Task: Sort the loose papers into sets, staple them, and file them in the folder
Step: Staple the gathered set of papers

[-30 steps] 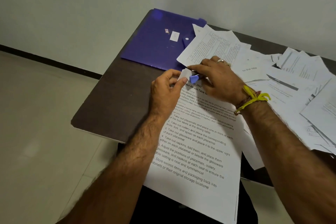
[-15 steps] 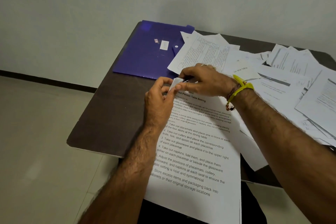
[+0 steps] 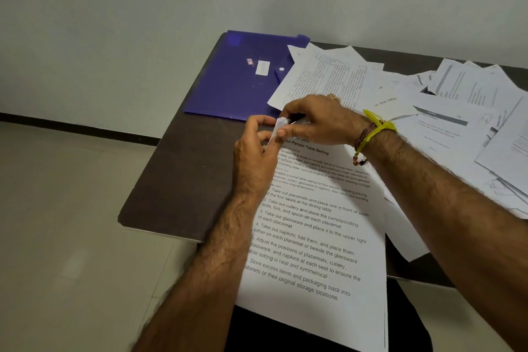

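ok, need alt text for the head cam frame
Both hands work the top-left corner of a printed paper set: the left hand lifts the corner while the right hand holds a small stapler, mostly hidden, to it. A purple folder and loose papers lie on the dark table.

One folder (image 3: 240, 83), two hands, many loose papers (image 3: 445, 123), one table (image 3: 177, 180).

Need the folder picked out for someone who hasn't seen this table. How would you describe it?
Start at the dark table and go to its far left corner by the wall. The folder lies flat and closed there, its right edge tucked under the loose papers. It is the only purple thing among white sheets, with small white labels on its cover.
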